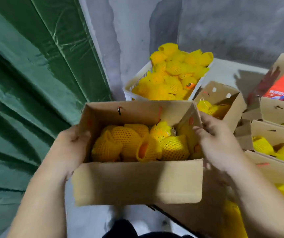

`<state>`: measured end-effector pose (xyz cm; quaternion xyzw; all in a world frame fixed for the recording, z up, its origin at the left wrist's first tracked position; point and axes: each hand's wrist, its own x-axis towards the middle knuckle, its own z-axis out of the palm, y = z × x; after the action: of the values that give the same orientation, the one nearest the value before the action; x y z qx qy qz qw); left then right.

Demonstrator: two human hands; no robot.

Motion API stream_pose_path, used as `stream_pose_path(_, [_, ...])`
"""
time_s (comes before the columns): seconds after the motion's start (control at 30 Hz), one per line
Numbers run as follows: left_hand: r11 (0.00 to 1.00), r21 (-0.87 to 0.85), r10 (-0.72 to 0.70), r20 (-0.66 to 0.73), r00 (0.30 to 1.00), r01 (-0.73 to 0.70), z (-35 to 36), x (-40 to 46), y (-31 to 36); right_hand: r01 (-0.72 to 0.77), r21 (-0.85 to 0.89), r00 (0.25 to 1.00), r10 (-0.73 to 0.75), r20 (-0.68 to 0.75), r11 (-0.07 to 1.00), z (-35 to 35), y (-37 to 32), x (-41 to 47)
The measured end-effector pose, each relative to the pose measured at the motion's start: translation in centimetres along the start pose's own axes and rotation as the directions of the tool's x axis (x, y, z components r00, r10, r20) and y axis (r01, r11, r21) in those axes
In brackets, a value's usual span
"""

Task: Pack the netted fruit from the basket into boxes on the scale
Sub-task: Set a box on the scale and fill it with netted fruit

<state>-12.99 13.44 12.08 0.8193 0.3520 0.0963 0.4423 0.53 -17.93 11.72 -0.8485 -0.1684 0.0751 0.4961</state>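
Netted fruit [137, 145] filling the held box [137, 182], lifted clear in both hands.
Basket [137, 83] behind is sitting heaped, so plenty is remaining; side boxes [223, 100] are showing fruit. Left hand [72, 140] and right hand [218, 143] are gripping the end walls. Scale unseen.

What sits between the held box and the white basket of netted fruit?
Nothing, in the head view: the held box's far wall meets the white basket's near edge in the picture.
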Motion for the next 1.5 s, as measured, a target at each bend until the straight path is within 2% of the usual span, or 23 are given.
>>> stream_pose_path(0.07, [0.991,0.11,0.068,0.067,0.995,-0.075,-0.5,5.6,-0.3,-0.067,0.036,0.996,0.069,-0.064,0.997,2.4,0.1,1.5])
stream_pose_path(0.2, [0.967,0.158,0.164,0.217,0.962,-0.201,-0.7,15.3,-0.5,-0.168,0.098,0.956,0.186,-0.228,0.981,7.7,-0.9,3.2])
stream_pose_path(0.37, [0.963,0.123,0.164,0.448,0.879,-0.242,-0.9,23.1,-1.1,-0.31,0.215,0.856,0.37,-0.362,0.926,13.5,-2.6,5.5])
stream_pose_path(0.5, [0.946,0.127,0.186,0.545,0.818,-0.3,0.0,26.7,-2.7,-0.404,0.229,0.768,0.464,-0.441,0.886,17.0,-3.0,6.3])
stream_pose_path(0.6, [0.959,0.073,0.185,0.568,0.802,-0.273,1.0,28.0,-3.2,-0.465,0.203,0.719,0.502,-0.481,0.862,18.0,-3.3,6.5])
stream_pose_path(0.7, [0.973,0.058,0.157,0.545,0.824,-0.224,2.4,28.3,-3.3,-0.526,0.144,0.67,0.513,-0.537,0.838,18.2,-3.4,6.9])
stream_pose_path(0.77, [0.989,-0.053,0.142,0.538,0.831,-0.135,3.0,27.9,-3.1,-0.536,0.131,0.653,0.508,-0.562,0.834,18.3,-3.5,6.9])
stream_pose_path(0.83, [0.989,-0.147,0.107,0.524,0.845,-0.034,2.9,27.2,-2.7,-0.512,0.167,0.648,0.507,-0.568,0.842,18.7,-3.8,6.7])
stream_pose_path(0.9, [0.986,-0.168,0.102,0.527,0.844,-0.014,2.0,26.5,-2.8,-0.474,0.197,0.649,0.492,-0.58,0.858,19.4,-4.2,6.1])
stream_pose_path(1.0, [0.984,-0.152,0.162,0.531,0.832,-0.094,0.6,25.6,-4.7,-0.459,0.168,0.658,0.461,-0.596,0.873,21.3,-4.6,4.2])
stream_pose_path(1.17, [0.935,-0.228,0.342,0.365,0.866,-0.273,-2.8,20.8,-10.3,-0.417,0.027,0.683,0.333,-0.65,0.908,25.8,-5.3,-0.9])
stream_pose_path(1.23, [0.917,-0.281,0.371,0.332,0.867,-0.285,-4.2,18.6,-12.7,-0.348,0.083,0.714,0.321,-0.622,0.934,27.9,-6.2,-3.2])
stream_pose_path(1.37, [0.928,-0.317,0.322,0.414,0.852,-0.197,-7.0,14.5,-16.9,-0.29,0.077,0.8,0.285,-0.528,0.954,33.0,-7.2,-7.8])
stream_pose_path(1.5, [0.941,-0.308,0.265,0.423,0.867,-0.138,-9.0,11.9,-20.2,-0.38,0.084,0.809,0.375,-0.452,0.921,36.2,-7.7,-10.7])
